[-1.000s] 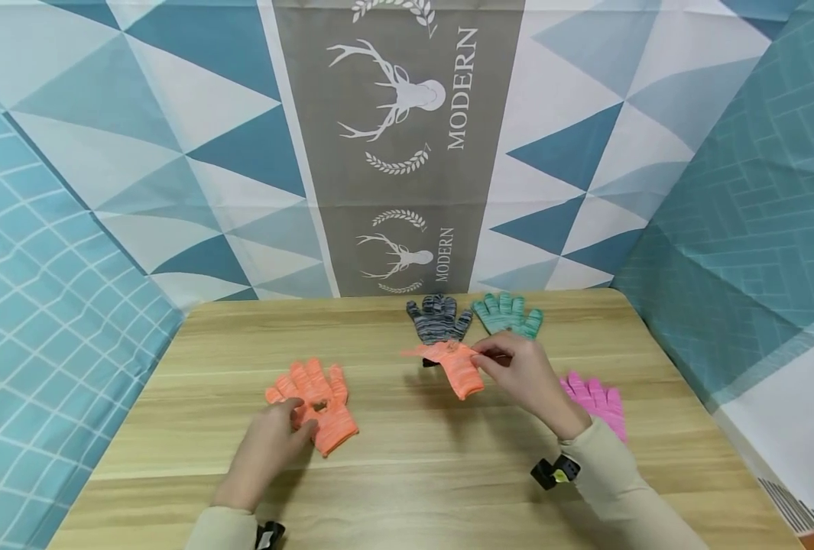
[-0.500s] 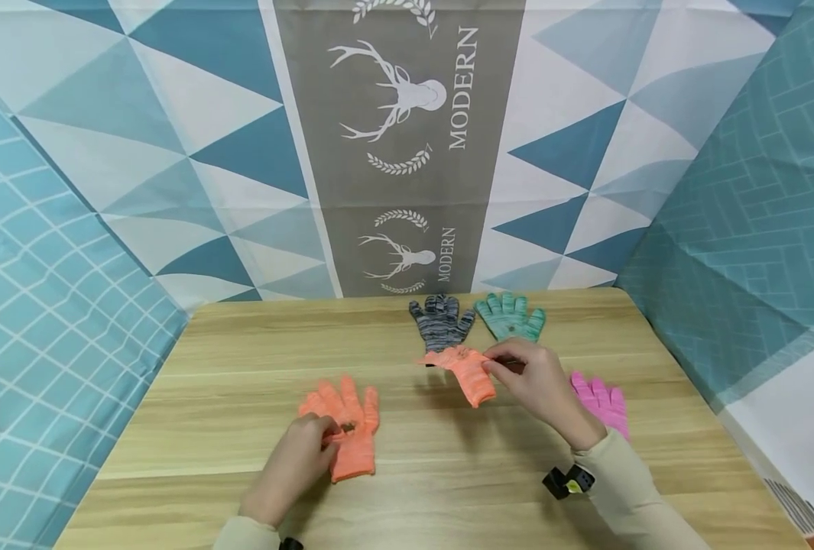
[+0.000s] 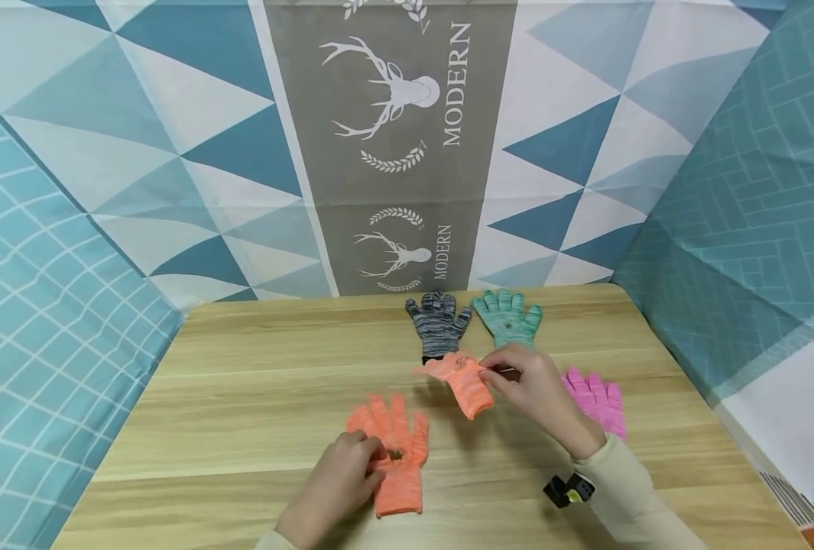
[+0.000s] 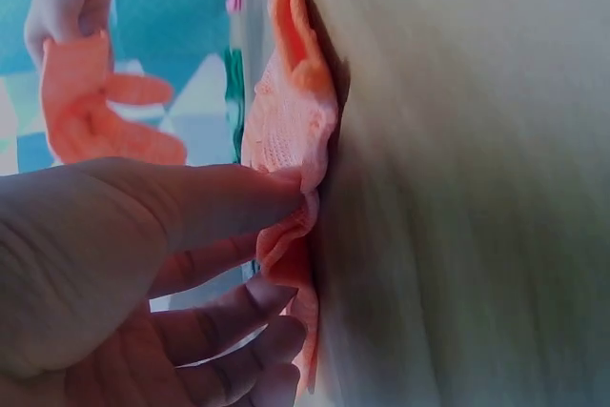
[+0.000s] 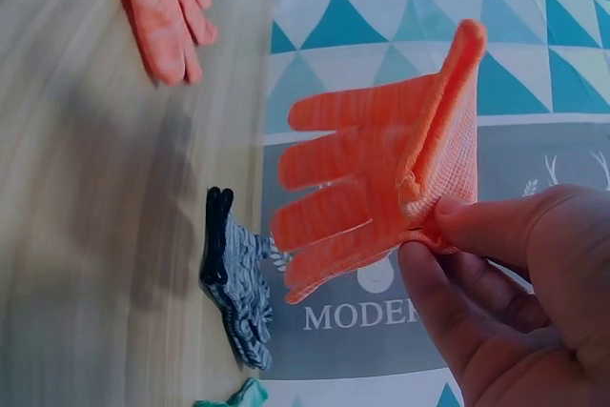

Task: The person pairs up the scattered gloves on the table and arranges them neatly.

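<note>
Two orange knitted gloves are in my hands. My left hand (image 3: 345, 477) pinches the side of one orange glove (image 3: 401, 485), which lies low at the table with its fingers pointing away and a dark patch on its palm. In the left wrist view, thumb and fingers nip a fold of that glove (image 4: 291, 131). My right hand (image 3: 533, 389) holds the other orange glove (image 3: 471, 389) by its edge near the cuff, raised above the table. The right wrist view shows this glove (image 5: 367, 159) hanging with its fingers spread and the cuff partly open.
A grey-and-black glove (image 3: 438, 325) lies at the back of the wooden table (image 3: 241, 382), beside a green glove (image 3: 508, 317). A pink glove (image 3: 599, 401) lies at the right, partly behind the right forearm. Patterned cloth (image 3: 393, 153) hangs behind and along both sides.
My left hand has slid its orange glove to the right and nearer the front, towards the other one. My right hand keeps its raised glove, which has dropped slightly lower.
</note>
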Motion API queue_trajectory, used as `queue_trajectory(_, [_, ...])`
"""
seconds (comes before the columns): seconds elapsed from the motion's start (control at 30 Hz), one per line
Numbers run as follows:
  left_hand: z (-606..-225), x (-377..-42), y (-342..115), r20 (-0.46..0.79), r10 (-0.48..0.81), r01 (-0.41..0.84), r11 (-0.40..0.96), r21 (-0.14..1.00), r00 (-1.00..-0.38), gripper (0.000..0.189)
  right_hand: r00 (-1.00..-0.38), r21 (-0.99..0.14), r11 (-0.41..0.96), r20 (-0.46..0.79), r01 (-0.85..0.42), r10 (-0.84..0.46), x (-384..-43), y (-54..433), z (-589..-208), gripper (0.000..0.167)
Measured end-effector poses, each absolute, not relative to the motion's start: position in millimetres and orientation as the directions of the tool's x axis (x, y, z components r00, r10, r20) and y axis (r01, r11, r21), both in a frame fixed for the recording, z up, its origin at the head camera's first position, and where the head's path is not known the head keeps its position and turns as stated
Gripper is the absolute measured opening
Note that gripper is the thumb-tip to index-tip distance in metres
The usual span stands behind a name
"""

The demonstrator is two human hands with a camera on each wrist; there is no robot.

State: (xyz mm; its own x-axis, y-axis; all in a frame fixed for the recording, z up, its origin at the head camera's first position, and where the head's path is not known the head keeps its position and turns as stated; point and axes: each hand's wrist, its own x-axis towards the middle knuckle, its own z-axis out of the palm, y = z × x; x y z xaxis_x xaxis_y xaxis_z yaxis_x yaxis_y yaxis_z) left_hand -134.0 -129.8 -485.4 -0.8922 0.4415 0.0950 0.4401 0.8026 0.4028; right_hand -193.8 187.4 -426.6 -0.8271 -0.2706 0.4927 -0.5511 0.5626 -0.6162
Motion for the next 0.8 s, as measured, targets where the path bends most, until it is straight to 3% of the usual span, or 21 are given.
queue_trajectory(0.3, [-485.8, -126.1, -104.3, 0.032, 0.501, 0.475, 0.795, 0.378, -0.865, 0.026, -0.813, -0.589, 0.571, 0.502, -0.572, -0.296, -184.1, 178.9, -430.4, 0.014])
queue_trajectory(0.8, [-483.5, -122.0, -98.7, 0.069, 0.433, 0.423, 0.814, 0.398, -0.899, 0.052, -0.753, -0.548, 0.516, 0.493, -0.658, -0.436, -176.3, 151.6, -449.6, 0.009])
